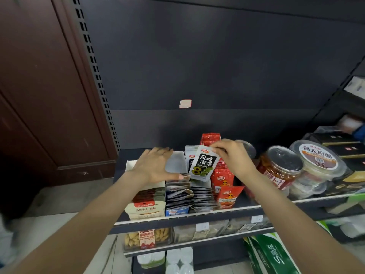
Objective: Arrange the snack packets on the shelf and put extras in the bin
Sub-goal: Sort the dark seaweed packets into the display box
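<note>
My right hand pinches the top corner of a black-and-white seaweed snack packet and holds it above the rows on the dark shelf. My left hand lies flat with straight fingers over the back of the packet rows, its thumb touching the dark packets. Below it, a row of dark packets stands on edge in a blue-fronted box. Red packets stand to the right. A beige box of packets sits at the left end. No bin is in view.
Round jars with metal lids and a lidded bowl crowd the shelf's right side. Lower shelves hold snack bags and tissue rolls. A green carton stands at the lower right. A brown door is on the left.
</note>
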`<state>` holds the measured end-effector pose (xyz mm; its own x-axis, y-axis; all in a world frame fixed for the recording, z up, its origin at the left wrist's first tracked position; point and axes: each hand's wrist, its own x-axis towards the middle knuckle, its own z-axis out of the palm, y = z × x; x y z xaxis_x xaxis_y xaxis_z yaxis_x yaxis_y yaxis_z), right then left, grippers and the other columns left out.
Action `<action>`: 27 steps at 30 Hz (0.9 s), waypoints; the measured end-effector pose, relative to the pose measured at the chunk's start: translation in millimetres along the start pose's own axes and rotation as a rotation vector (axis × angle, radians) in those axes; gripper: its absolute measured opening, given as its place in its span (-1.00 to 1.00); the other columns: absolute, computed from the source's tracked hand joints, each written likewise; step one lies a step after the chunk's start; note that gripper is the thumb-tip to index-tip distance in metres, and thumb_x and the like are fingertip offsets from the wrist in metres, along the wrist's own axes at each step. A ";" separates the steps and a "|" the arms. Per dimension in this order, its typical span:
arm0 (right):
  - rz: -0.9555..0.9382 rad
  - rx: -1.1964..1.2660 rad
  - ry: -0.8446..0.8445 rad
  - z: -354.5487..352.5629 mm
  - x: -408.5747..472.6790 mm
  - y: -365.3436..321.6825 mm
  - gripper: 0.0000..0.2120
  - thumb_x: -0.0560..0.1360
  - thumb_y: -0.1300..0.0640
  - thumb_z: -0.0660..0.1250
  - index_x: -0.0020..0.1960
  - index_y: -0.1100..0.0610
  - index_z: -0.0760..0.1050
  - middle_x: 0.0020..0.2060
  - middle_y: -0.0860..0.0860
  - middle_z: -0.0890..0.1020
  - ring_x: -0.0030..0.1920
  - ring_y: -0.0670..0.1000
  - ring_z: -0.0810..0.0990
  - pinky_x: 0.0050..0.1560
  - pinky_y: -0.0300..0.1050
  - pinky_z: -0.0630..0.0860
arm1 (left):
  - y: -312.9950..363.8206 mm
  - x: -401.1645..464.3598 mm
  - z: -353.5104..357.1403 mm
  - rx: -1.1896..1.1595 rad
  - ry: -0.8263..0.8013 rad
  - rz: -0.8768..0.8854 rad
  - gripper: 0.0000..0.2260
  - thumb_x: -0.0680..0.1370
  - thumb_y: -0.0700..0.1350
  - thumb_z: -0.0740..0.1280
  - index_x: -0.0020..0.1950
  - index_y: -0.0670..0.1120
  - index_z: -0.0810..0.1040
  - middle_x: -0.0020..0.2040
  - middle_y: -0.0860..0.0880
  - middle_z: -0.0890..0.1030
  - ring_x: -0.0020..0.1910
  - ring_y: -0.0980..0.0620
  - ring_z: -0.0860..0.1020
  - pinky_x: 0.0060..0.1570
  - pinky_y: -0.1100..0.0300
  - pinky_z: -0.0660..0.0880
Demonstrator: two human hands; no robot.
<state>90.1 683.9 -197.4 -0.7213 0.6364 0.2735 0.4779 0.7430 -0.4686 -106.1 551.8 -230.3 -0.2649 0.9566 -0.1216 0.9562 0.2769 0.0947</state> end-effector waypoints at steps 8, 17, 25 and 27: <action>0.081 -0.043 -0.125 40.5 23.5 8.3 -0.85 0.51 0.22 0.32 0.01 0.05 0.62 -0.06 -0.02 0.67 -0.02 -0.02 0.61 0.04 0.01 0.56 | -9.7 10.1 3.5 -0.077 -0.129 -0.008 -0.11 0.38 0.46 0.18 0.55 -0.01 0.05 0.55 0.01 0.12 0.49 -0.02 0.18 0.43 0.05 0.10; 0.086 -0.134 -0.042 68.7 27.0 10.1 -0.79 0.52 0.29 0.29 0.07 0.14 0.63 0.06 0.03 0.57 0.08 0.02 0.54 -0.01 -0.11 0.51 | -13.1 9.8 9.1 -0.093 -0.080 0.005 -0.10 0.36 0.48 0.18 0.55 -0.01 0.09 0.54 0.02 0.15 0.48 -0.01 0.19 0.43 0.07 0.09; 0.070 -0.051 -0.040 54.2 3.6 5.9 -0.72 0.51 0.23 0.33 0.21 0.12 0.55 0.12 0.01 0.56 0.14 -0.03 0.50 0.18 -0.16 0.44 | -2.3 -5.4 10.1 -0.185 0.107 0.098 -0.26 0.43 0.37 0.23 0.51 0.05 0.18 0.50 0.08 0.23 0.47 0.07 0.18 0.41 0.15 0.09; 0.065 0.006 -0.120 46.9 -6.8 3.5 -0.74 0.50 0.20 0.35 0.18 0.10 0.57 0.06 -0.01 0.60 0.02 -0.11 0.53 0.14 -0.20 0.47 | 2.8 -11.5 9.2 -0.196 0.111 0.158 -0.37 0.49 0.30 0.22 0.48 0.07 0.25 0.47 0.09 0.30 0.44 0.08 0.22 0.37 0.18 0.11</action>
<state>73.2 672.4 -240.3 -0.7439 0.6534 0.1407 0.5226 0.6999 -0.4869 -99.2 540.7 -237.8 -0.1371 0.9904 0.0178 0.9472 0.1258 0.2948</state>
